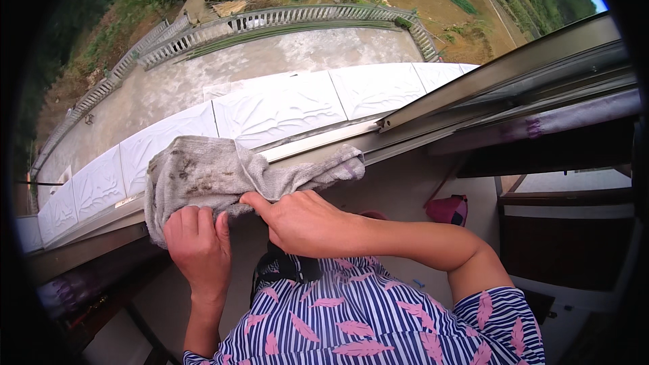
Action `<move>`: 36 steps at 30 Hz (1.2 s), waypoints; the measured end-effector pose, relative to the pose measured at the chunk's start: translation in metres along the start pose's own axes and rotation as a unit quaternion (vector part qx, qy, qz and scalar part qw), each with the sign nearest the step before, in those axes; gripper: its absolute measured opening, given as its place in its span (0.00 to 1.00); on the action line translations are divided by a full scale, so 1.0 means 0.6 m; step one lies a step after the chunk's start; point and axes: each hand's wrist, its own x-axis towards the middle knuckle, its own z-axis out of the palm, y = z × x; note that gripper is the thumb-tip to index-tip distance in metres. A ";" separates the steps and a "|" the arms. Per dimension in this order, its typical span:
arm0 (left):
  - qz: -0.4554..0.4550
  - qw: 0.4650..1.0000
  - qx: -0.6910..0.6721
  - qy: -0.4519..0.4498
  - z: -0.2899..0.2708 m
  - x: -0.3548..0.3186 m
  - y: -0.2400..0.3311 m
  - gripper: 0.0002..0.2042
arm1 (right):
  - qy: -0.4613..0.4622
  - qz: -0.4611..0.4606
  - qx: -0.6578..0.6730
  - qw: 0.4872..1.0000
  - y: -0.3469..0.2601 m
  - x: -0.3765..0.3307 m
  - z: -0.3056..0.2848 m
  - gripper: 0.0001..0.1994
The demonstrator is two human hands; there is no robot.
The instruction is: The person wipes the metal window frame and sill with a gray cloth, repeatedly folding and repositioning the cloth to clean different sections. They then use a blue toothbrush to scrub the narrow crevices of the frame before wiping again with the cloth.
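A grey cleaning cloth with dark dirt smudges lies draped over the window sill frame. My left hand grips its near left edge, the fingers curled into the fabric. Just to the right, my right hand is closed on the cloth's near middle, with the thumb pointing left along it. A loose end of the cloth trails right along the metal track. What part of the frame lies under the cloth is hidden.
A sliding window sash stands at the right of the opening. Outside runs a white ledge, with a paved yard and a balustrade below. Indoors are a pink dustpan-like object and a purple-white curtain.
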 end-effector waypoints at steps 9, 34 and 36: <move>0.069 0.996 -0.061 0.020 0.076 0.065 0.191 0.11 | -0.012 0.072 -0.106 0.992 0.115 -0.109 -0.077 0.26; 0.067 0.997 -0.029 0.007 0.063 0.057 0.158 0.12 | -0.119 0.125 -0.018 0.985 0.101 -0.104 -0.109 0.31; 0.031 0.999 -0.024 0.018 0.043 0.041 0.108 0.11 | -0.149 0.087 0.019 0.985 0.071 -0.067 -0.088 0.31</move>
